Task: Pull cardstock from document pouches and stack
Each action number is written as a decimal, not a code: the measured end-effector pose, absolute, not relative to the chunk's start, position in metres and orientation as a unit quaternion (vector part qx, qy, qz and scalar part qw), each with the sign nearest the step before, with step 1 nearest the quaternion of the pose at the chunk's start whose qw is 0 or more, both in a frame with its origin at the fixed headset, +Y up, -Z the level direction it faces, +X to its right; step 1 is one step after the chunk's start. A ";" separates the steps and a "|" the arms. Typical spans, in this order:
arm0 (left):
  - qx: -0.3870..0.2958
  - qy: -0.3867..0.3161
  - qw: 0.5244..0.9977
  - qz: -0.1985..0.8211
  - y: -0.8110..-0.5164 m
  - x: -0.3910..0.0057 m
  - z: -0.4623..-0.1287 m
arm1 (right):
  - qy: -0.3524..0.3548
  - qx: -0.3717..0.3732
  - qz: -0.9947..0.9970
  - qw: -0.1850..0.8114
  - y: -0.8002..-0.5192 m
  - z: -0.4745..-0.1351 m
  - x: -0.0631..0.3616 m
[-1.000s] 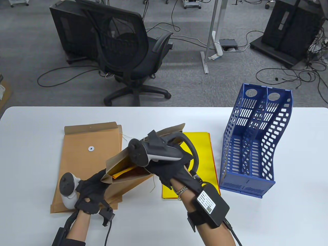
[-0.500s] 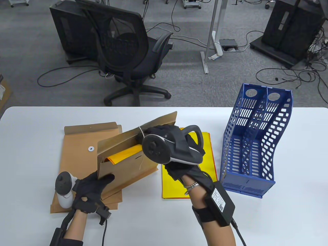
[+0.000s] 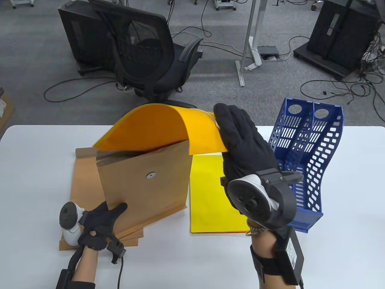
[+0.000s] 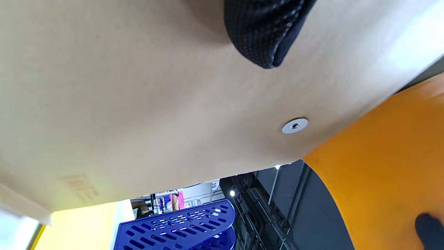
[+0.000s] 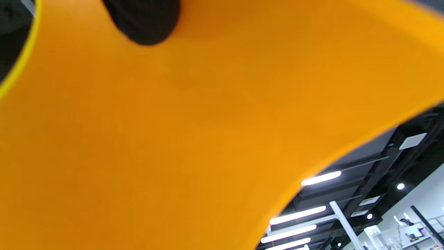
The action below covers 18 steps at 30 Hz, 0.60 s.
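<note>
My left hand (image 3: 102, 221) grips the bottom corner of a brown document pouch (image 3: 144, 186) and holds it tilted up; in the left wrist view my thumb (image 4: 265, 31) presses on the pouch (image 4: 138, 114). My right hand (image 3: 243, 147) holds the right edge of an orange cardstock sheet (image 3: 162, 129), raised high and arching out of the pouch's mouth. The sheet fills the right wrist view (image 5: 194, 139), with a fingertip (image 5: 142, 19) on it. A stack of yellow cardstock (image 3: 210, 204) lies flat on the table beneath my right hand.
More brown pouches (image 3: 85, 180) lie stacked under the held one on the left. A blue two-slot file rack (image 3: 300, 162) stands at the right. The white table (image 3: 346, 240) extends beyond it. A black office chair (image 3: 144, 60) stands behind the table.
My right hand has risen and swung right, drawing the orange sheet up out of the pouch. The pouch has tipped up to face me, its washer side now showing. My left hand stays low.
</note>
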<state>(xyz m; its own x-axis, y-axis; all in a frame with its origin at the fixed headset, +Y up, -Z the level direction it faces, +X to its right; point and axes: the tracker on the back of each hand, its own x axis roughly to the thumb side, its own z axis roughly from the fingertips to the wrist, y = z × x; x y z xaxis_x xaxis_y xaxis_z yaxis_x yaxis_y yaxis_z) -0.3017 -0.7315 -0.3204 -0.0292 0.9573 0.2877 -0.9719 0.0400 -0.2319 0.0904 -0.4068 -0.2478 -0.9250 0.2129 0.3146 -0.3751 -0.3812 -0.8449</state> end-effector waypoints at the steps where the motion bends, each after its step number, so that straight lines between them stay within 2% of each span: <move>1: 0.015 -0.189 0.692 0.696 -0.732 -0.304 -0.321 | -0.533 0.071 0.823 0.184 -0.407 -0.245 0.095; 5: 0.010 -0.183 0.677 0.713 -0.732 -0.314 -0.321 | -0.565 0.057 0.796 0.212 -0.414 -0.239 0.112; 8: 0.005 -0.182 0.655 0.733 -0.732 -0.322 -0.321 | -0.560 0.075 0.803 0.192 -0.436 -0.242 0.117; 11: 0.014 -0.176 0.640 0.748 -0.730 -0.331 -0.320 | -0.522 0.064 0.841 0.127 -0.479 -0.257 0.115; 13: 0.021 -0.166 0.633 0.756 -0.727 -0.338 -0.318 | -0.497 0.059 0.864 0.057 -0.519 -0.272 0.113; 18: 0.027 -0.148 0.636 0.757 -0.724 -0.352 -0.314 | -0.389 0.104 0.910 -0.099 -0.618 -0.300 0.097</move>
<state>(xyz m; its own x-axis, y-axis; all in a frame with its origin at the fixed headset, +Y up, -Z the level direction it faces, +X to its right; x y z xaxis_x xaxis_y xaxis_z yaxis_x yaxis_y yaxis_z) -0.3520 -0.7238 -0.3139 -0.1885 0.9551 0.2286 -0.9708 -0.1461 -0.1901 0.0970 -0.6177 -0.2996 -0.9589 -0.2607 0.1120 0.0992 -0.6779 -0.7285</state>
